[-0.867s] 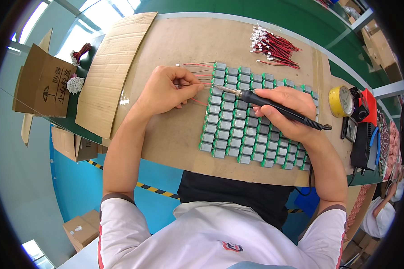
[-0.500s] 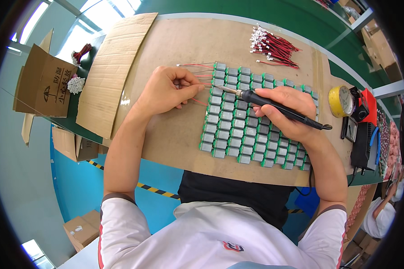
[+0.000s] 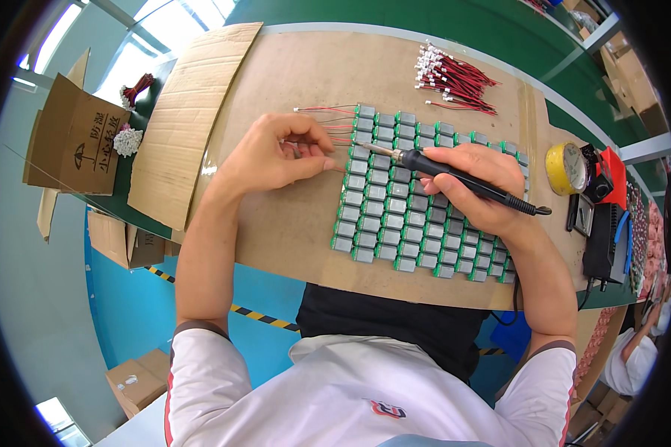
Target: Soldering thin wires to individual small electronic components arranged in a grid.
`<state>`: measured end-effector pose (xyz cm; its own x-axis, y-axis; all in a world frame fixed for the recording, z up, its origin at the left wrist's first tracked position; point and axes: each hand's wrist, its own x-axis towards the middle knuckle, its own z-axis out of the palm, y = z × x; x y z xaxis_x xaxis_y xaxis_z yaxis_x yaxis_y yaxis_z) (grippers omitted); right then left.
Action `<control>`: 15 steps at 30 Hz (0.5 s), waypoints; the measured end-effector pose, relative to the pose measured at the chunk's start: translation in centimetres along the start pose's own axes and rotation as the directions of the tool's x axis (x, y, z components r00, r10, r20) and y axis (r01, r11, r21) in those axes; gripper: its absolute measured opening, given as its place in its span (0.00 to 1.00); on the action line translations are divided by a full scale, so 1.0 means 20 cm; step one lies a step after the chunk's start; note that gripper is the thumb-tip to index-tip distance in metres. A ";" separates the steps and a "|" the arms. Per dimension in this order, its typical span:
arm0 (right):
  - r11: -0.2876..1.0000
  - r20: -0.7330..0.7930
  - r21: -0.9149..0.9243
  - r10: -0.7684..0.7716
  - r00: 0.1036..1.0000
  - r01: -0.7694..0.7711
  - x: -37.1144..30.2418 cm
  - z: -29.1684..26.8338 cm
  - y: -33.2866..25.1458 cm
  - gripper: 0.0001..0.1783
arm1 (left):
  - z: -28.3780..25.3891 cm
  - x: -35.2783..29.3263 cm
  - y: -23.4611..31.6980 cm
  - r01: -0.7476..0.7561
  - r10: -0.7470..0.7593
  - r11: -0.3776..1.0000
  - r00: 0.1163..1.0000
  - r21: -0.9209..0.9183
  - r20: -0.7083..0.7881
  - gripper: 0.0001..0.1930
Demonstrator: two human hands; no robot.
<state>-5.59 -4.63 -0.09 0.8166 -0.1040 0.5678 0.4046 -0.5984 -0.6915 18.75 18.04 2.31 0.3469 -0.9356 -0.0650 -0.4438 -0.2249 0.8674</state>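
Observation:
My right hand (image 3: 481,182) grips a black-handled soldering iron (image 3: 455,176). The iron's metal tip points left and rests at or just above the left edge of a block of small battery cells (image 3: 395,205), grey with green circuit-board edges, set in staggered rows. Beside that edge is my left hand (image 3: 279,156), its thumb parted from the curled fingers and nothing visible in the gap. Thin red and black wires (image 3: 328,109) run leftward from the upper cells, some passing behind my left fingers. Whether the thumb touches a wire is too small to tell.
A pile of red and black wires with white connectors (image 3: 455,78) lies at the far side. Yellow tape (image 3: 566,167) and a black box-shaped unit (image 3: 602,242) stand at right. A cardboard sheet (image 3: 194,119) and an open carton (image 3: 74,141) are on the left.
My left thumb and fingers have come apart from their pinch, and the hand has shifted slightly. The soldering iron and my right hand have stayed in place.

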 end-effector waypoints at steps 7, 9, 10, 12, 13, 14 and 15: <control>1.000 0.001 -0.002 0.000 1.000 0.000 0.00 0.00 0.00 0.18 | 0.00 0.01 -0.02 -0.210 0.202 0.973 0.975 0.096 0.088 0.08; 1.000 0.003 -0.004 0.000 1.000 0.000 0.00 -0.01 0.00 0.18 | 0.01 0.01 -0.02 -0.189 0.180 0.975 0.980 0.115 0.084 0.08; 1.000 0.006 -0.005 -0.004 1.000 0.004 0.00 -0.01 0.00 0.18 | 0.01 0.00 -0.02 -0.169 0.159 0.976 0.984 0.137 0.077 0.08; 1.000 0.006 -0.002 -0.007 1.000 0.007 0.01 0.00 0.00 0.18 | 0.00 0.00 -0.02 -0.170 0.160 0.974 0.984 0.149 0.078 0.07; 1.000 0.007 -0.002 -0.004 1.000 0.004 0.01 -0.01 0.00 0.18 | 0.01 0.00 -0.02 -0.173 0.162 0.973 0.983 0.155 0.082 0.07; 1.000 0.008 -0.003 -0.004 1.000 0.004 0.01 -0.01 0.00 0.18 | 0.01 0.00 -0.03 -0.174 0.162 0.973 0.983 0.154 0.083 0.07; 1.000 0.006 0.001 -0.002 1.000 0.002 0.01 -0.01 0.00 0.18 | 0.01 0.01 -0.02 -0.189 0.176 0.968 0.981 0.165 0.087 0.06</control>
<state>-5.58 -4.70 0.09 0.8180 -0.0981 0.5667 0.4068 -0.5979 -0.6907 18.91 18.02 1.83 0.1904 -0.9806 0.0464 -0.6313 -0.0861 0.7708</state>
